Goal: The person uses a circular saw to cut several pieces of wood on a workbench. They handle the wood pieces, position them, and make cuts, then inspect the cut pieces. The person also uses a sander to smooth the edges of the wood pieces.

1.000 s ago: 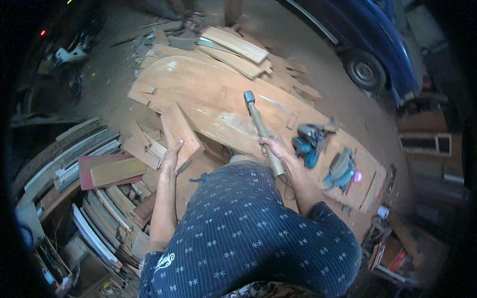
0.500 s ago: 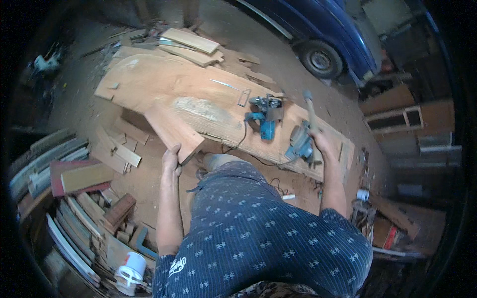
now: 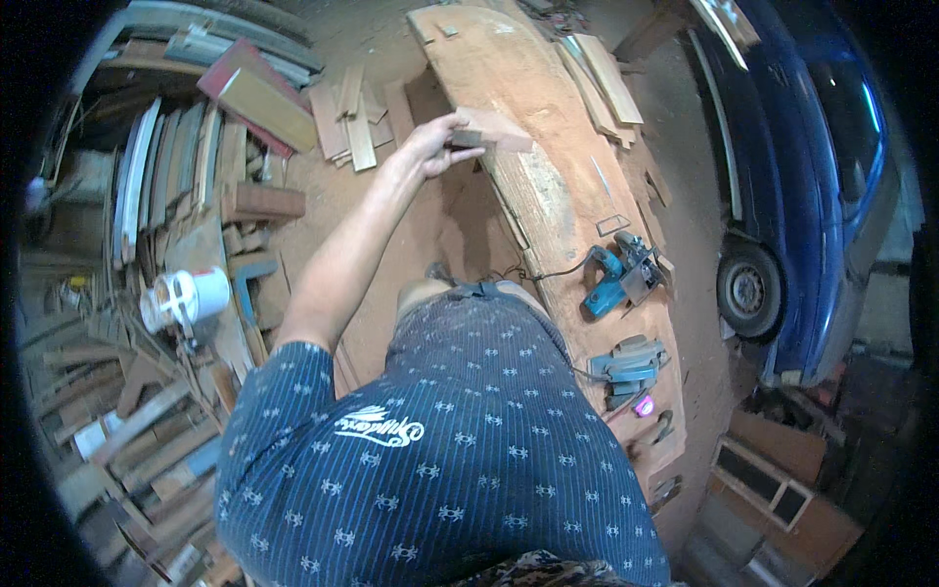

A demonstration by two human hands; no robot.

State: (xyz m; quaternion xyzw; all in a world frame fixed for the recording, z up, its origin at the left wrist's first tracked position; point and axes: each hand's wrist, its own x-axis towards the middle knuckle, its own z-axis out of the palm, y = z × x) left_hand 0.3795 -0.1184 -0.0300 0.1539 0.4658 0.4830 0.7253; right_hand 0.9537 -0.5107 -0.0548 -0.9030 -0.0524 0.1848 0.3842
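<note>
My left hand (image 3: 433, 147) reaches forward with its fingers closed around the near end of a short wooden board (image 3: 501, 129). The board's far part lies over the edge of a long, wide wooden slab (image 3: 577, 186). Out of the picture is my right hand. On the slab, right of my body, rests a teal circular saw (image 3: 618, 279) with a dark cord. Nearer to me sits a teal and grey power tool (image 3: 631, 364), which looks like an electric planer. A small pink object (image 3: 643, 406) and a dark-handled tool (image 3: 665, 427) lie close to it.
Thin planks (image 3: 604, 83) lie along the slab's far right side. A blue vehicle (image 3: 782, 196) stands further right. Stacked boards (image 3: 156, 186), a white bucket (image 3: 201, 293) and offcuts (image 3: 357, 122) occupy the left. A framed panel (image 3: 763, 479) lies at lower right.
My view has turned to the left. My left hand still grips the board, now seen nearly end-on. My right hand and the wooden-handled tool it held have left the view.
</note>
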